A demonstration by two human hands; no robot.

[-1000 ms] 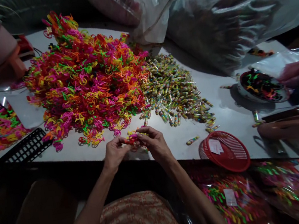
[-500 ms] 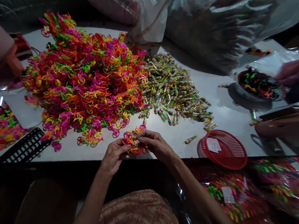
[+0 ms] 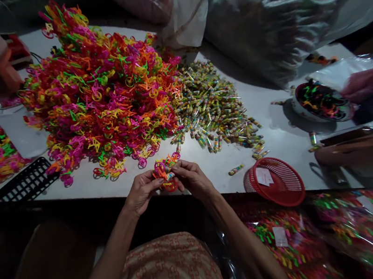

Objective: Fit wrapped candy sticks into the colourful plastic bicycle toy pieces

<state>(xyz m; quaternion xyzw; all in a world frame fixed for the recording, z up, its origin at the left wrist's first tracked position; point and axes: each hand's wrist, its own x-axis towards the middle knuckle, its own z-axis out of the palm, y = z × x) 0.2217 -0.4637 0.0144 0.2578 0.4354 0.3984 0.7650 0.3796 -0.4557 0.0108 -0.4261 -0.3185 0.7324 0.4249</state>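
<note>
Near the front edge of the white table, my left hand (image 3: 141,193) pinches a colourful plastic toy (image 3: 162,168) with round wheel-like parts, mostly pink, orange and yellow. From the other side, the fingertips of my right hand (image 3: 195,179) are closed on the same toy. A small pale printed tube (image 3: 170,176) shows between the two hands, against the toy; whether it is fixed there I cannot tell. Beyond the hands rises a large heap of similar bright plastic toys (image 3: 104,91). Right of it lies a pile of small clear-wrapped printed tubes (image 3: 209,103).
A red mesh basket (image 3: 285,182) with paper labels stands at the table's front edge, near a lone tube (image 3: 236,170). Farther right is a bowl (image 3: 324,101) of dark pieces. Large plastic sacks (image 3: 280,16) fill the back. A black grid tray (image 3: 30,180) lies left.
Both hands keep hold of the toy, and the pale tube between them shows more plainly. The right fingers have shifted slightly. The whole view has moved a little.
</note>
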